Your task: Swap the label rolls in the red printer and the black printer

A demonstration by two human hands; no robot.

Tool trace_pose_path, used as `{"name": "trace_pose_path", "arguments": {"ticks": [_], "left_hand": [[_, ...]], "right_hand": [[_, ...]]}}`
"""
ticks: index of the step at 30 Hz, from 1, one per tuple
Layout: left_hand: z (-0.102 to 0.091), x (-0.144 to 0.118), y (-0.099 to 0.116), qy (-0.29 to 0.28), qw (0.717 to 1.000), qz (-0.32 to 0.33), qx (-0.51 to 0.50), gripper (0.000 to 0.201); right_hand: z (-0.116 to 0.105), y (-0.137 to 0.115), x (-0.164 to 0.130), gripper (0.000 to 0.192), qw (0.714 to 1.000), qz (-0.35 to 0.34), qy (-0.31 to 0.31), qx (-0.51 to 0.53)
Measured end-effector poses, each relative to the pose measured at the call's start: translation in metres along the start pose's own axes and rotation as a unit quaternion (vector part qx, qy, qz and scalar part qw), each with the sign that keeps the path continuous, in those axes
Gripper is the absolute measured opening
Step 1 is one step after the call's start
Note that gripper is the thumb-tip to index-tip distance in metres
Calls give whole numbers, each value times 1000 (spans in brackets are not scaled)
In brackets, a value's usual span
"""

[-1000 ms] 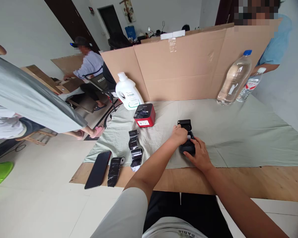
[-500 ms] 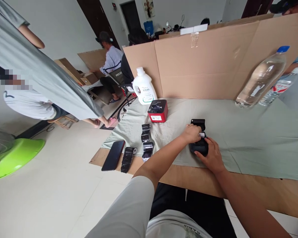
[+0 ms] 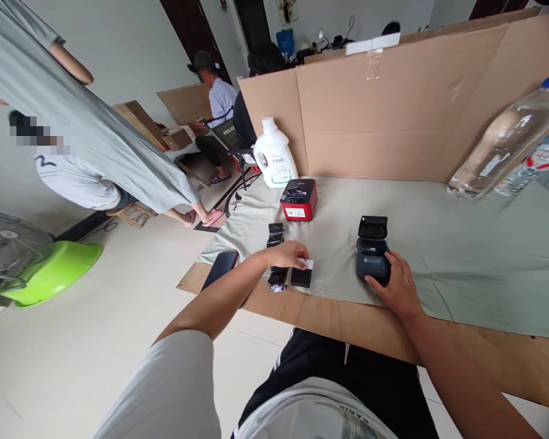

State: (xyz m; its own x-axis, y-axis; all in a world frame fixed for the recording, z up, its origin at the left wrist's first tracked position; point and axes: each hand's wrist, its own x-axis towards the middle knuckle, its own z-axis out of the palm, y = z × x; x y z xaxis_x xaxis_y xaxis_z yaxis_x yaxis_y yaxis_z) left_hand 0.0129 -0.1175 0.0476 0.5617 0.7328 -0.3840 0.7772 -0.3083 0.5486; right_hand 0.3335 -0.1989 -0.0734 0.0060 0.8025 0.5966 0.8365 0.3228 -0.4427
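Observation:
A small dark label printer [image 3: 372, 255] with its lid raised sits on the pale green cloth [image 3: 462, 244]. My right hand [image 3: 393, 286] grips its near right corner. My left hand [image 3: 287, 253] is out to the left, fingertips pinching a small white roll [image 3: 307, 264] just above a black wrapped roll [image 3: 301, 278]. Other black wrapped rolls [image 3: 276, 235] lie beside that hand. A black phone [image 3: 220, 266] lies at the table's left edge.
A red label printer [image 3: 298, 199] and a white jug [image 3: 274, 155] stand at the back left, before a cardboard wall [image 3: 393, 110]. Two water bottles [image 3: 503, 146] stand at the right. A person in grey [image 3: 73, 122] bends over at the left; another sits behind. Green basin [image 3: 50, 271] on the floor.
My left hand has left the dark printer and moved left to the black rolls, carrying a small white roll. The printer's lid now stands open. My right hand stays on the printer.

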Motion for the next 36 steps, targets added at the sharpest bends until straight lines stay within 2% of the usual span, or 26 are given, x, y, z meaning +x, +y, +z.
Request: {"name": "trace_pose_path", "arguments": {"ticks": [2, 6, 8, 11, 13, 17, 19, 22, 24, 26, 28, 31, 33, 36], "left_hand": [[9, -13, -16, 21, 999, -6, 42, 25], [20, -25, -34, 169, 981, 25, 95, 20], [22, -30, -40, 200, 971, -1, 135, 30], [22, -36, -46, 152, 964, -63, 211, 44], [17, -41, -46, 117, 960, -93, 235, 44], [-12, -57, -27, 83, 960, -124, 235, 41], [-32, -67, -8, 69, 969, -104, 214, 38], [-48, -67, 31, -22, 996, 27, 80, 36], [-42, -50, 59, -97, 987, 121, -43, 41], [-25, -17, 83, -118, 970, 173, -126, 41], [-3, 27, 103, -48, 969, 190, -150, 31], [26, 95, 122, 93, 974, 183, -96, 25], [38, 128, 128, 132, 979, 152, -31, 24], [47, 148, 128, 140, 981, 121, 54, 26]], "right_hand": [[0, -1, 0, 76, 1000, 2, 0, 1], [-1, -3, 0, 76, 1000, 8, -1, 3], [-1, -3, 0, 76, 1000, 8, -2, 2], [-1, -2, 0, 76, 1000, 6, -1, -1], [-1, -3, 0, 75, 1000, 7, -4, -2], [-1, -4, -1, 74, 1000, 12, -9, -3], [-1, -4, -1, 72, 1000, 16, -7, -4], [-1, -5, 0, 68, 1000, 21, 2, -6], [-1, -5, 1, 64, 1000, 20, 11, -9], [-3, -5, 1, 63, 1000, 16, 18, -10], [-4, -4, 2, 64, 1000, 10, 24, -3], [-8, -3, 2, 69, 999, 4, 38, 17], [-10, -1, 2, 68, 999, 5, 44, 19], [-12, -1, 3, 54, 999, 3, 47, 12]]}}
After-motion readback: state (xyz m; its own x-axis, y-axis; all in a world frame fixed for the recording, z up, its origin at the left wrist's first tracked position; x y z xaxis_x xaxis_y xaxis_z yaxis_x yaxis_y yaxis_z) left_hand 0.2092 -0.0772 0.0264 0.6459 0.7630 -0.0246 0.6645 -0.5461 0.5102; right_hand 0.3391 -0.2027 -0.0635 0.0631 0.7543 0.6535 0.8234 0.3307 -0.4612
